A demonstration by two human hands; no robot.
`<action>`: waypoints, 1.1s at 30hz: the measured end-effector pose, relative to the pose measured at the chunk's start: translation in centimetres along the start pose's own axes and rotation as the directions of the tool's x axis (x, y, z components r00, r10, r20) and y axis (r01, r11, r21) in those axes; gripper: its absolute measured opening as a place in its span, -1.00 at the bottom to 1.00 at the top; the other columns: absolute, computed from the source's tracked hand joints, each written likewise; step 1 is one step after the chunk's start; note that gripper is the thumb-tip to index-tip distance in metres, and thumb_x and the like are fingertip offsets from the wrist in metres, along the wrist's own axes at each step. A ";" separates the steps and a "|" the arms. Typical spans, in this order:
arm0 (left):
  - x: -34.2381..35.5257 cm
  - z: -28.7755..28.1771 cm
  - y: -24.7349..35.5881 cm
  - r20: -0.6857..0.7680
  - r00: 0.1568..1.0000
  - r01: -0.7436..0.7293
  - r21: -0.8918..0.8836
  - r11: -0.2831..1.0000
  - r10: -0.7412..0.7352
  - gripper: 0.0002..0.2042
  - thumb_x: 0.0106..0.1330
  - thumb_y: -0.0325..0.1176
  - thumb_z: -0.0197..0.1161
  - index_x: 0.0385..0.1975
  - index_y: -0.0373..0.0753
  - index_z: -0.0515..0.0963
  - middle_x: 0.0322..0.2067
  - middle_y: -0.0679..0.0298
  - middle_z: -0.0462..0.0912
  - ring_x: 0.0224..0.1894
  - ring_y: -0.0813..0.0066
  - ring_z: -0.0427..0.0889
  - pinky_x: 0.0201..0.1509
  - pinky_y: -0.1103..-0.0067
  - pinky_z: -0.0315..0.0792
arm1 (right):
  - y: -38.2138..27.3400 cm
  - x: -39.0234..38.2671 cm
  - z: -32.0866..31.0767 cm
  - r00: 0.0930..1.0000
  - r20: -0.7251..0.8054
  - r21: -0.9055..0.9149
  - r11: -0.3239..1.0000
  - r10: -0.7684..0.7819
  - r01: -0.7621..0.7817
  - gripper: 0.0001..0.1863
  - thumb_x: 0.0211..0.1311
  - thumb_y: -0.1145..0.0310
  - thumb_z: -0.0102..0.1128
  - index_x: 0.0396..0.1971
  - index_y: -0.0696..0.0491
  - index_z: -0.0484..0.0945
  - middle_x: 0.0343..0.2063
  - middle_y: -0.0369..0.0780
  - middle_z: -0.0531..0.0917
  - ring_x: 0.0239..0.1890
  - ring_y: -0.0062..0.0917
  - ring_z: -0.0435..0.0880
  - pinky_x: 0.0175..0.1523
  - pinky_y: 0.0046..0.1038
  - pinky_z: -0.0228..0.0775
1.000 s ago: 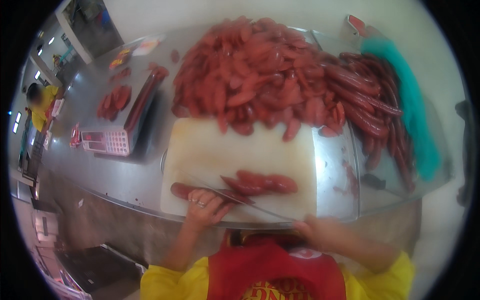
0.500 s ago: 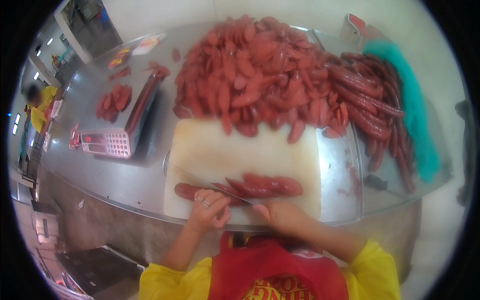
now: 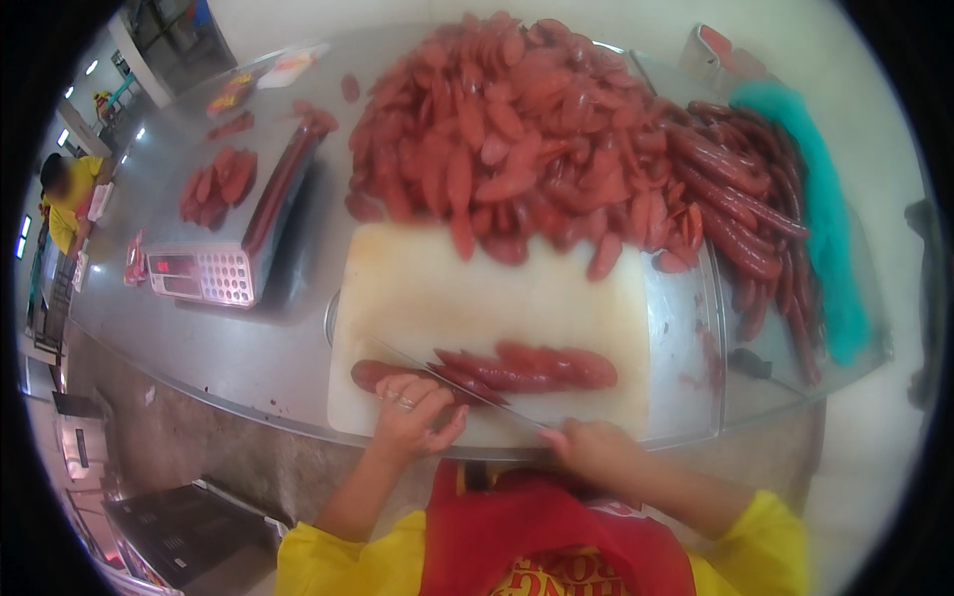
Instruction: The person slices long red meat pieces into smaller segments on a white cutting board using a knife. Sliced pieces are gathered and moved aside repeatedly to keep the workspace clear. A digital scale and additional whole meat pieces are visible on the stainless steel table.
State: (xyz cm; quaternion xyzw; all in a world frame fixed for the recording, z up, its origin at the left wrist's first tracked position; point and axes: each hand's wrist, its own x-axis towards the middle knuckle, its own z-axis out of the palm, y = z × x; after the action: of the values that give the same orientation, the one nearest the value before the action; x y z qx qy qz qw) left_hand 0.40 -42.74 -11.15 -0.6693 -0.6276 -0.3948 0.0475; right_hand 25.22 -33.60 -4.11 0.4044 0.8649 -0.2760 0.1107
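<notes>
My left hand [image 3: 411, 421], a ring on one finger, grips a red sausage [image 3: 365, 373] near the front of the pale cutting board [image 3: 487, 303]. My right hand [image 3: 588, 445] holds a long thin knife [image 3: 503, 407], its blade slanting up-left over the sausage beside my left fingertips. Several slanted sausage slices [image 3: 550, 367] lie just behind the blade on the board. A large heap of cut slices [image 3: 513, 129] covers the table beyond the board, and uncut sausages [image 3: 737, 214] are piled to its right.
A scale [image 3: 202, 274] with sausage stands left on the steel table [image 3: 149, 358]. A teal net [image 3: 831, 258] and black-handled knife [image 3: 752, 364] lie right. A co-worker [image 3: 72, 199] in yellow is at far left; a black appliance [image 3: 179, 531] stands below the table.
My right hand moved left along with the knife, then slightly back to the right, the blade staying at the sausage. My left hand shifted slightly. The view has drifted a little.
</notes>
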 end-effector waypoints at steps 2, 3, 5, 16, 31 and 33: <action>0.1 -0.2 0.1 0.000 0.999 -0.038 0.011 0.999 0.038 -0.75 -0.17 -0.35 0.44 -0.44 -0.04 0.55 -0.35 0.38 0.49 -0.22 0.31 0.44 -0.08 0.39 0.23 | -1.2 2.7 2.1 0.988 -0.117 0.108 0.988 -0.102 0.115 -0.36 0.44 -0.13 -0.17 -0.51 0.17 0.55 -0.66 0.09 0.59 -0.54 0.07 0.63 -0.40 -0.05 0.50; 0.2 -0.5 0.1 0.007 0.999 -0.051 0.011 0.999 0.051 -0.74 -0.17 -0.35 0.44 -0.44 -0.04 0.55 -0.34 0.37 0.50 -0.22 0.31 0.44 -0.07 0.39 0.24 | -1.3 3.7 2.3 0.987 -0.107 0.163 0.977 -0.121 0.137 -0.36 0.44 -0.13 -0.17 -0.50 0.17 0.55 -0.66 0.10 0.59 -0.54 0.08 0.63 -0.40 -0.04 0.50; 0.5 -1.4 -0.5 0.069 0.991 -0.114 0.032 0.993 0.112 -0.73 -0.17 -0.35 0.44 -0.42 -0.04 0.56 -0.33 0.38 0.50 -0.20 0.30 0.44 -0.06 0.37 0.24 | -1.5 4.6 1.8 0.978 -0.119 0.258 0.945 -0.173 0.199 -0.37 0.44 -0.12 -0.17 -0.49 0.18 0.54 -0.66 0.10 0.59 -0.53 0.09 0.62 -0.38 -0.03 0.50; 0.0 -2.1 -2.2 -0.007 0.998 -0.063 0.033 0.997 0.064 -0.71 -0.22 -0.34 0.42 -0.41 -0.04 0.57 -0.34 0.39 0.49 -0.23 0.33 0.42 -0.07 0.36 0.22 | 0.1 -7.1 -3.9 0.976 0.171 0.050 0.989 0.131 -0.142 -0.41 0.41 -0.10 -0.06 -0.48 0.18 0.53 -0.70 0.08 0.58 -0.60 0.06 0.61 -0.46 -0.06 0.48; -0.3 -3.1 -3.3 -0.032 0.999 0.012 -0.049 0.999 -0.013 -0.73 -0.17 -0.40 0.41 -0.40 -0.09 0.56 -0.33 0.29 0.49 -0.23 0.23 0.45 -0.09 0.39 0.25 | -1.6 -6.2 -2.4 0.992 0.084 0.076 0.992 0.090 -0.097 -0.37 0.41 -0.15 -0.12 -0.40 0.22 0.50 -0.66 0.11 0.59 -0.54 0.11 0.62 -0.41 0.01 0.48; -0.3 -3.0 -3.5 -0.037 0.999 0.020 -0.074 0.997 -0.023 -0.73 -0.17 -0.39 0.42 -0.41 -0.09 0.55 -0.33 0.29 0.49 -0.23 0.23 0.45 -0.10 0.39 0.25 | -1.5 -7.8 -3.2 0.990 0.091 0.064 0.991 0.108 -0.114 -0.37 0.41 -0.15 -0.11 -0.41 0.23 0.50 -0.67 0.11 0.58 -0.57 0.10 0.61 -0.43 0.00 0.48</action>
State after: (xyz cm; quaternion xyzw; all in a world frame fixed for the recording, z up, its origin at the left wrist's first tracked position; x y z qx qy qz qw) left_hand -4.07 -43.98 -10.80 -0.6561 -0.6189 -0.4307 0.0307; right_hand 29.23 -37.56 2.31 0.4431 0.8252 -0.3167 0.1497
